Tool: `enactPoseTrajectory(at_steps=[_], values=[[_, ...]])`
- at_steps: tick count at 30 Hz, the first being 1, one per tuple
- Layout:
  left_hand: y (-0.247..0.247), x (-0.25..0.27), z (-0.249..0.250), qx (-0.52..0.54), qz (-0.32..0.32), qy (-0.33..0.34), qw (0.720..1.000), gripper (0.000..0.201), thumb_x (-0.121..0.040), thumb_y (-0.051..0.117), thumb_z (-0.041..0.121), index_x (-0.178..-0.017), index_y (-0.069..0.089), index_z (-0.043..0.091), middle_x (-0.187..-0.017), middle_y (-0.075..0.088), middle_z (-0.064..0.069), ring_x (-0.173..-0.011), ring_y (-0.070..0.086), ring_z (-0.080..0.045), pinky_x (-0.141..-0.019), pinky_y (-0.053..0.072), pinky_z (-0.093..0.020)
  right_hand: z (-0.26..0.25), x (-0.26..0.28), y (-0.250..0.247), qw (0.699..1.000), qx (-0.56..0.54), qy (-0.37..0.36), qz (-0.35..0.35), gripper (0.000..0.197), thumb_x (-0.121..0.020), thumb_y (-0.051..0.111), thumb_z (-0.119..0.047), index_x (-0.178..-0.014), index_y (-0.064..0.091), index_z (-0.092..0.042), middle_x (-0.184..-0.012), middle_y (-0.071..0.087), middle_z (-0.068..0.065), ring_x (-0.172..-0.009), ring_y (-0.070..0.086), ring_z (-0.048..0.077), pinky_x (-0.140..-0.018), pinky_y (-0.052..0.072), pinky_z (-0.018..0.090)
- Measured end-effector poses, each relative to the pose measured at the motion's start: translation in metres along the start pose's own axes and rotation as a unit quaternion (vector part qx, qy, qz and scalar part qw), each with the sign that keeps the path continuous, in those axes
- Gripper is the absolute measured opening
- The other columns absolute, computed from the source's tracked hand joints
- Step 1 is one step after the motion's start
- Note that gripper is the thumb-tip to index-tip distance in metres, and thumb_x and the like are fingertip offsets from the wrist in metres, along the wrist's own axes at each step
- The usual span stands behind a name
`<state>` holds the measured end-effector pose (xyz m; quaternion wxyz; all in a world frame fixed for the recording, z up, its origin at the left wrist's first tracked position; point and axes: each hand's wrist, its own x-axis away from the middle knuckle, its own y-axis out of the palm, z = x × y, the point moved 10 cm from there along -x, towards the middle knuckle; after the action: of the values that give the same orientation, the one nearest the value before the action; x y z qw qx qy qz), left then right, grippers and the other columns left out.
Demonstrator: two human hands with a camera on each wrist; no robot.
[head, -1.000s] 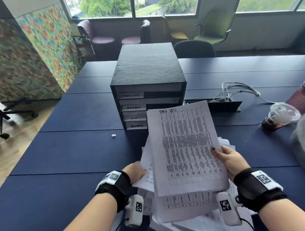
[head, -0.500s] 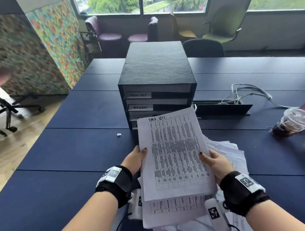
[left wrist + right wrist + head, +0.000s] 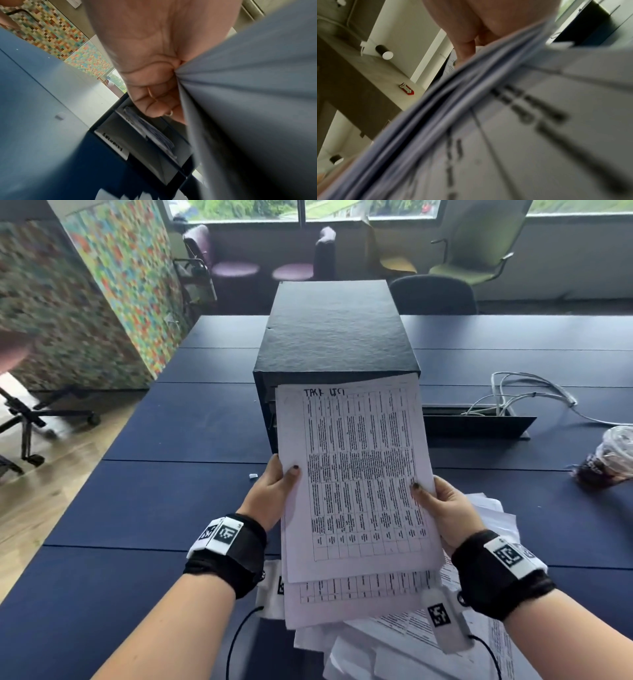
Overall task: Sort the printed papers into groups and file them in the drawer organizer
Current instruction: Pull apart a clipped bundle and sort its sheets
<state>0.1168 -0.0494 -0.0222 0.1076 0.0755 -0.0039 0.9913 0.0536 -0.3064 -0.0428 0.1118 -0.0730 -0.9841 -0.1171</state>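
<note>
I hold a small stack of printed table sheets [image 3: 359,481] upright in front of the black drawer organizer [image 3: 334,337]; the top sheet has a handwritten heading. My left hand [image 3: 274,494] grips the stack's left edge, thumb on the front. My right hand [image 3: 442,508] grips the right edge the same way. The sheets cover most of the organizer's front. In the left wrist view, the left hand [image 3: 154,75] pinches the paper [image 3: 248,108], and labelled drawers [image 3: 145,146] show below it. The right wrist view shows blurred sheet edges [image 3: 471,121].
More loose papers [image 3: 428,638] lie spread on the dark blue table [image 3: 154,508] near me. A plastic cup with a dark drink [image 3: 606,460] stands at the right. White cables [image 3: 527,395] and a cable box lid [image 3: 476,428] lie behind it. Chairs [image 3: 479,251] line the far window.
The stack has risen and moved toward the organizer, now covering its drawer fronts. My left hand came up from the loose pile and took the stack's left edge.
</note>
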Motion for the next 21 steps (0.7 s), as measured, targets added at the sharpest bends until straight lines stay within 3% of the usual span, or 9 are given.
enactPoseTrajectory(at_steps=[4, 7, 9, 13, 15, 17, 19, 20, 21], values=[[-0.003, -0.010, 0.002, -0.021, -0.032, -0.039, 0.998, 0.015, -0.099, 0.042, 0.014, -0.110, 0.049, 0.022, -0.118, 0.057, 0.005, -0.122, 0.049, -0.019, -0.111, 0.034, -0.038, -0.001, -0.008, 0.008, 0.999, -0.015, 0.027, 0.009, 0.075, -0.038, 0.090, -0.049, -0.096, 0.065, -0.008, -0.096, 0.068, 0.020, -0.081, 0.066, 0.033, -0.077, 0.055, 0.055], [-0.011, -0.007, 0.002, 0.001, -0.036, -0.056, 0.998, 0.025, -0.098, 0.044, 0.012, -0.123, 0.046, 0.016, -0.115, 0.061, 0.006, -0.107, 0.058, -0.012, -0.093, 0.048, -0.026, -0.003, -0.009, 0.019, 0.999, -0.019, 0.047, 0.002, 0.035, -0.070, 0.072, -0.026, -0.097, 0.063, -0.005, -0.100, 0.066, 0.024, -0.081, 0.065, 0.034, -0.080, 0.053, 0.057], [-0.016, -0.003, 0.000, 0.005, -0.033, -0.074, 0.997, 0.025, -0.098, 0.046, 0.016, -0.123, 0.048, 0.018, -0.111, 0.064, 0.006, -0.095, 0.064, -0.006, -0.082, 0.051, -0.020, -0.006, -0.015, 0.022, 0.998, -0.019, 0.053, 0.010, 0.023, -0.081, 0.063, -0.016, -0.102, 0.062, -0.005, -0.096, 0.068, 0.020, -0.076, 0.068, 0.030, -0.073, 0.057, 0.050], [-0.019, 0.002, 0.003, -0.039, -0.044, -0.089, 0.994, 0.027, -0.092, 0.059, 0.030, -0.118, 0.056, 0.025, -0.118, 0.066, 0.003, -0.109, 0.063, -0.015, -0.101, 0.045, -0.037, -0.034, -0.033, 0.021, 0.998, -0.003, 0.032, 0.047, 0.020, -0.088, 0.060, -0.016, -0.105, 0.060, -0.005, -0.095, 0.068, 0.016, -0.079, 0.067, 0.031, -0.078, 0.055, 0.050], [-0.018, 0.003, 0.003, -0.054, -0.051, -0.100, 0.992, 0.031, -0.086, 0.065, 0.038, -0.115, 0.059, 0.027, -0.117, 0.068, -0.001, -0.108, 0.062, -0.021, -0.102, 0.044, -0.045, -0.050, -0.041, 0.024, 0.998, 0.002, 0.023, 0.062, 0.016, -0.087, 0.061, -0.018, -0.100, 0.060, -0.008, -0.095, 0.067, 0.015, -0.080, 0.065, 0.031, -0.081, 0.053, 0.052], [-0.017, 0.002, 0.007, -0.037, -0.045, -0.098, 0.993, 0.025, -0.091, 0.060, 0.030, -0.115, 0.059, 0.024, -0.119, 0.067, -0.005, -0.102, 0.063, -0.021, -0.098, 0.047, -0.043, -0.060, -0.050, 0.025, 0.997, 0.017, 0.020, 0.078, 0.035, -0.078, 0.070, -0.031, -0.102, 0.061, -0.007, -0.099, 0.066, 0.015, -0.089, 0.064, 0.031, -0.088, 0.050, 0.054], [-0.018, -0.003, 0.015, -0.006, -0.017, -0.080, 0.997, 0.021, -0.096, 0.051, 0.017, -0.116, 0.057, 0.015, -0.117, 0.066, -0.008, -0.088, 0.067, -0.013, -0.088, 0.052, -0.033, -0.059, -0.062, 0.023, 0.996, 0.039, 0.034, 0.077, 0.089, -0.054, 0.080, -0.058, -0.121, 0.055, -0.005, -0.118, 0.063, 0.013, -0.109, 0.060, 0.030, -0.099, 0.044, 0.053], [-0.020, -0.006, 0.018, 0.004, -0.001, -0.074, 0.997, 0.021, -0.097, 0.048, 0.013, -0.117, 0.054, 0.009, -0.111, 0.066, -0.010, -0.070, 0.067, -0.007, -0.072, 0.056, -0.024, -0.056, -0.068, 0.021, 0.995, 0.051, 0.040, 0.072, 0.103, -0.049, 0.079, -0.065, -0.129, 0.051, -0.007, -0.125, 0.060, 0.013, -0.115, 0.056, 0.030, -0.102, 0.042, 0.052], [-0.022, -0.008, 0.021, 0.003, 0.012, -0.074, 0.997, 0.021, -0.098, 0.046, 0.013, -0.117, 0.051, 0.005, -0.099, 0.064, -0.011, -0.049, 0.060, -0.003, -0.051, 0.051, -0.015, -0.053, -0.069, 0.020, 0.996, 0.044, 0.050, 0.065, 0.097, -0.055, 0.078, -0.063, -0.130, 0.050, -0.008, -0.127, 0.059, 0.013, -0.117, 0.055, 0.033, -0.102, 0.041, 0.052]])
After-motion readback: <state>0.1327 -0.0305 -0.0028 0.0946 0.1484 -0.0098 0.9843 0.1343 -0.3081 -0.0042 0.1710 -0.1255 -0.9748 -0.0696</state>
